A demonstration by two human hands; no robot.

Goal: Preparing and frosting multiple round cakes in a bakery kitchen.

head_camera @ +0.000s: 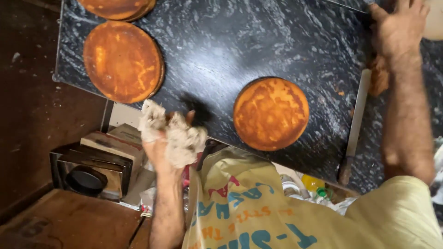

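**Rag in one hand, cakes all over the desk**

Left hand (159, 147) is closed round a crumpled pale rag (177, 133) at the dark marbled desk (221, 46) edge; right hand (399, 25) lies flat, fingers spread, holding nothing, at the far side; a round golden cake (271, 114) sits between them, another cake (122, 62) further left; a long knife (354, 129) lies beside the right forearm; below the desk, a yellow bag (240, 203) with blue and red lettering.

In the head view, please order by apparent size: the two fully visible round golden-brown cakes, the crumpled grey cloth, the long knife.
1-2. Left round golden-brown cake and centre round golden-brown cake: alike, unranked.
3. Long knife, thin.
4. Crumpled grey cloth, partly hidden in left hand.
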